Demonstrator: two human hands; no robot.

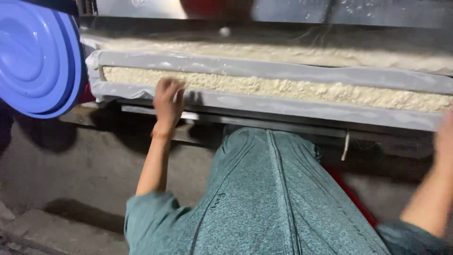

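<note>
Left hand [167, 105] fingers curled on one cloth-lined tray [264, 101], right hand [445, 137] blurred, grip unclear

support: dark metal frame [264, 123] — runs across view under the trays
on it: grey cloth-lined tray [283, 101], long, filled with pale crumbly curd [283, 88]
behind: second tray of curd [292, 53] — same kind, edge-on

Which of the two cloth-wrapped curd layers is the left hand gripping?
The left hand grips the nearer, lower curd layer at its front cloth edge. The farther layer sits behind, untouched.
</note>
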